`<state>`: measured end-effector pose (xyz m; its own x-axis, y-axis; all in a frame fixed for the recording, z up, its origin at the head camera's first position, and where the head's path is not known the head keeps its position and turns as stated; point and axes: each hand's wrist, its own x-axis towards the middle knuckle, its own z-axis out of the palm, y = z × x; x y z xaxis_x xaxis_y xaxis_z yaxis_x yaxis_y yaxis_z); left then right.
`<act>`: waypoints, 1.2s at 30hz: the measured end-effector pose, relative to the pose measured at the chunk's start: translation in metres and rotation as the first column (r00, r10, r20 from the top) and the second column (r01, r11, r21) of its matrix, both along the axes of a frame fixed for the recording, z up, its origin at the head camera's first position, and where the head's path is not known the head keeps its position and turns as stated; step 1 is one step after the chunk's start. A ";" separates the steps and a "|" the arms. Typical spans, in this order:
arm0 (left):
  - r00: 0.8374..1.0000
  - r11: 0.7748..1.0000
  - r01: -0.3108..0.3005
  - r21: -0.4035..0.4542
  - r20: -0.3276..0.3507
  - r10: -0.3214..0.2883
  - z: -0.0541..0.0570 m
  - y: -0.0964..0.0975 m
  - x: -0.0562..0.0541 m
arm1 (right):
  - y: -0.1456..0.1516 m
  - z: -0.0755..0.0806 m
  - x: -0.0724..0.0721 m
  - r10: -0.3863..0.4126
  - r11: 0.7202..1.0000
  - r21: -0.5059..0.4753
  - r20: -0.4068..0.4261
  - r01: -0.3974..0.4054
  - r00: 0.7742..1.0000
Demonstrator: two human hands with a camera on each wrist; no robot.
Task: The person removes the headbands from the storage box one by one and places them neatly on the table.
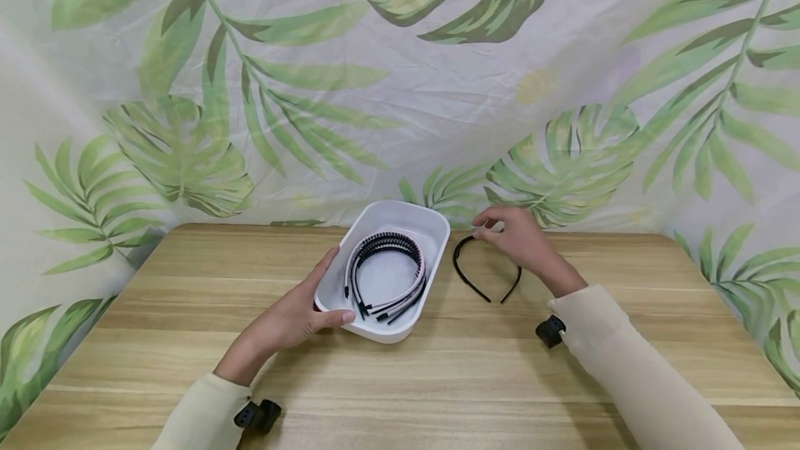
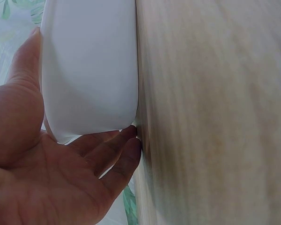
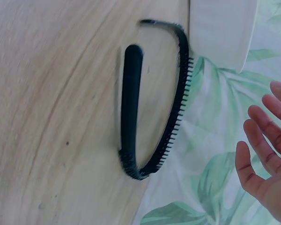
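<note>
A white plastic bin [image 1: 431, 228] stands on the table, holding several headbands [image 1: 390, 243], mostly black with some pale ones, nested together. My left hand [image 1: 294, 317] grips its near left corner, thumb over the rim and fingers along the outer wall; the left wrist view shows this hand [image 2: 61, 173] cupped around the bin's outside. To the right of the bin, a black toothed headband [image 3: 130, 103] lies on the table. Just above its curved top is my right hand [image 1: 515, 235]. In the right wrist view that hand [image 3: 268, 161] is apart from the headband, fingers loosely bent and holding nothing.
The wood-grain table [image 1: 437, 394] ends at a leaf-print cloth [image 1: 437, 103] hanging behind it. The bin stands close to the table's back edge. A small black device [image 1: 257, 415] sits on the left cuff, another black device [image 1: 551, 331] on the right.
</note>
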<state>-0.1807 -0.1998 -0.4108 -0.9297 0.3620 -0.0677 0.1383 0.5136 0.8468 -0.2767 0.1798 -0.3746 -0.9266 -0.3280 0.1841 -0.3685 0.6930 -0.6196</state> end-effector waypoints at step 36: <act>1.000 1.000 -0.001 0.001 0.006 0.001 0.000 0.000 -0.001 | -0.075 -0.005 0.014 0.117 0.979 -0.162 -0.053 -0.124 0.992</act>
